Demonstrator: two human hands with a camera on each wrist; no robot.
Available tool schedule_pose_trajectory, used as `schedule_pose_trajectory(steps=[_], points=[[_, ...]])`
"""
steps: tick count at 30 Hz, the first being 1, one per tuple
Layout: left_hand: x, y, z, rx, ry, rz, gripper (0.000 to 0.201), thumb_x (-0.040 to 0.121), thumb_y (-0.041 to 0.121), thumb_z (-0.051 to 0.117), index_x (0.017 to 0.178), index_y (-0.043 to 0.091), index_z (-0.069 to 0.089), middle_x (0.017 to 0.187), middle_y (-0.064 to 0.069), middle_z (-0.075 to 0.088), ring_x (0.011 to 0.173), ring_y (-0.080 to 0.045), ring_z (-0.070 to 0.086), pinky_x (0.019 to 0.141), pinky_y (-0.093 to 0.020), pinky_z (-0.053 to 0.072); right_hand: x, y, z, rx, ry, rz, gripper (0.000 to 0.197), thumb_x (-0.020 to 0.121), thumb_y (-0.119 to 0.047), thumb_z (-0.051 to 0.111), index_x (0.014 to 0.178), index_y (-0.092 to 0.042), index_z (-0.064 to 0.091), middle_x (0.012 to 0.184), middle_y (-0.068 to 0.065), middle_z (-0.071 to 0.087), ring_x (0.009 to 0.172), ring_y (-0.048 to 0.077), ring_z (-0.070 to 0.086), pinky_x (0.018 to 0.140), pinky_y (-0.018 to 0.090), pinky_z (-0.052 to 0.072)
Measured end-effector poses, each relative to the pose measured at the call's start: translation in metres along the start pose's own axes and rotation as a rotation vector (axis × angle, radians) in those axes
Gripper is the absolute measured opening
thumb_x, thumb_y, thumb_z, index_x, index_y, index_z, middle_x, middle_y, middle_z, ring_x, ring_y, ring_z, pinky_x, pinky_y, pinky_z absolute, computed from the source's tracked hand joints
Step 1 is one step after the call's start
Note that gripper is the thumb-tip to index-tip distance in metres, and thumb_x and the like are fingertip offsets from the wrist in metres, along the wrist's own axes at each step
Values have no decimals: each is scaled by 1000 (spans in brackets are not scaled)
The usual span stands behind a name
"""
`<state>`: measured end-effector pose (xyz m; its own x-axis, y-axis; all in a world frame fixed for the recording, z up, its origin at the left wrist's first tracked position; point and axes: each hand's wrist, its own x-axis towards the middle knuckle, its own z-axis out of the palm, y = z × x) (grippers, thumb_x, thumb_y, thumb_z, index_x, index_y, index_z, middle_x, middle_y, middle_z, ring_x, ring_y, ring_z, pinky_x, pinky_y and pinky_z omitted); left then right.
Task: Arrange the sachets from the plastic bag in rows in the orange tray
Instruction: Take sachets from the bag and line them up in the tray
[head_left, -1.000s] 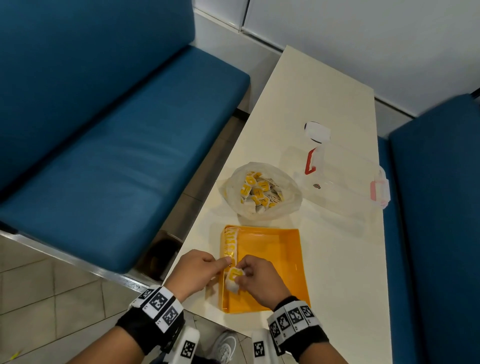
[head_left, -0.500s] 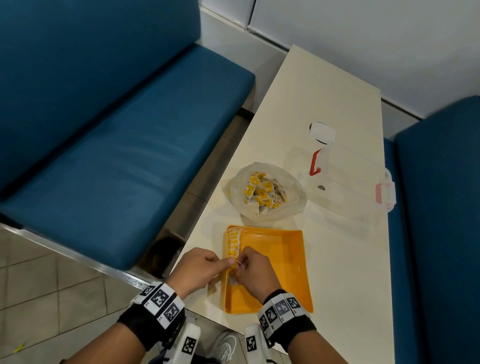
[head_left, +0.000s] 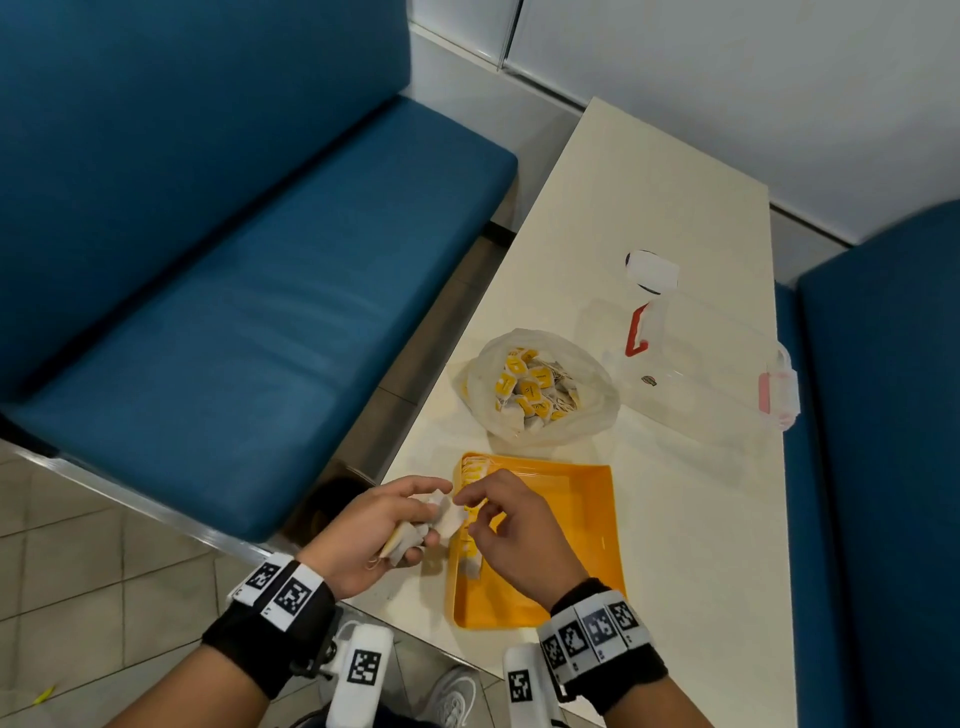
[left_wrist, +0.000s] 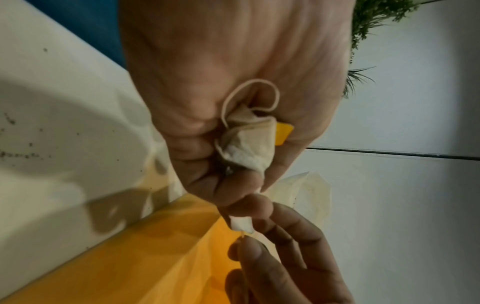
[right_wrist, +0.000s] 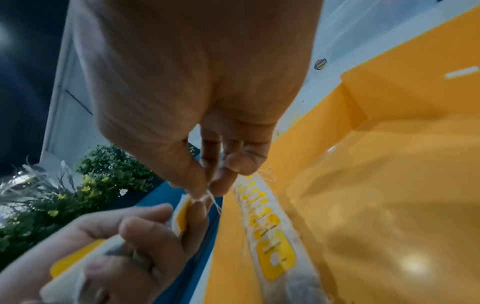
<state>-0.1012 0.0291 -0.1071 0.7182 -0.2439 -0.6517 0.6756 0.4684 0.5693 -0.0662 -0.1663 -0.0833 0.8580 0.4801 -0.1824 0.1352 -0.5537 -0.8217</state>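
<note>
The orange tray (head_left: 576, 525) lies at the table's near end, with a row of yellow-labelled sachets (head_left: 474, 472) standing along its left wall (right_wrist: 267, 224). Just left of the tray, my left hand (head_left: 423, 512) grips a bunch of white sachets (left_wrist: 249, 144) in its curled fingers. Right beside it, over the tray's left wall, my right hand (head_left: 464, 498) pinches the string (right_wrist: 210, 196) of one sachet between thumb and forefinger. The open plastic bag (head_left: 540, 392) with several more sachets sits beyond the tray.
A clear plastic box (head_left: 701, 379) with red latches stands right of the bag. The white table (head_left: 675, 545) is narrow, its left edge close to my left hand. Blue benches (head_left: 234, 312) flank it on both sides.
My left hand has drawn back from the tray's left wall with its bunch of sachets. The right hand rose from the row and now pinches a string at the left hand's fingertips.
</note>
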Motion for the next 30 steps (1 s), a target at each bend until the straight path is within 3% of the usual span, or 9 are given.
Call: schedule_pose_trajectory(steps=[7,11,14,18,20,23,26,28,30], points=[[1,-5,6,17,-73,-40,28,98,5,56,122,12,69,97,-18,68,64,-19,58,46,-23,44,-4,4,3,20,62,-35,13,82,-10,77,90,-21,76,93,-12,57,80,12,60,73,15,47],[0,-6,4,30,-44,-40,30,98,4,56,124,12,68,97,-19,72,64,-18,56,47,-23,43,-4,-3,-11,118,107,-17,14,80,-7,78,83,-20,76,92,-5,63,81,12,62,70,16,47],[-1,-6,0,92,1,-17,32,96,0,56,121,13,69,98,-20,72,64,-16,56,49,-24,42,-1,-2,-29,198,116,83,14,79,-5,80,78,-18,75,86,-1,69,80,15,65,73,24,52],[-2,-6,-1,170,44,-5,28,97,3,54,118,14,70,99,-19,74,64,-14,56,51,-24,42,-1,8,-43,225,137,243,7,85,-8,76,82,-11,70,75,7,71,64,17,64,67,32,54],[-2,-8,1,194,64,-2,26,98,5,55,117,13,70,97,-18,74,63,-13,56,52,-23,42,-5,12,-45,233,147,262,6,87,-7,72,85,-6,67,74,12,70,62,19,66,63,28,53],[0,-11,3,223,84,1,22,98,7,57,115,13,70,93,-16,74,63,-14,56,52,-24,42,-12,17,-43,213,126,304,6,88,-9,71,87,-7,67,68,7,71,61,16,67,54,18,44],[2,-16,5,246,97,3,20,97,7,61,113,11,70,89,-14,74,62,-15,57,52,-24,41,-16,20,-37,164,95,343,8,87,-14,74,85,-10,68,67,2,71,61,11,67,51,15,41],[1,-18,7,267,103,7,19,95,7,64,113,10,70,85,-12,74,61,-16,57,52,-25,40,-18,23,-34,156,80,350,7,87,-12,73,84,-9,68,71,3,72,61,12,68,53,18,44],[1,-20,8,299,102,14,20,93,10,67,113,12,69,83,-10,73,61,-16,57,53,-26,41,-20,25,-31,152,68,344,8,87,-8,72,82,-10,66,77,7,73,62,16,69,61,30,52]])
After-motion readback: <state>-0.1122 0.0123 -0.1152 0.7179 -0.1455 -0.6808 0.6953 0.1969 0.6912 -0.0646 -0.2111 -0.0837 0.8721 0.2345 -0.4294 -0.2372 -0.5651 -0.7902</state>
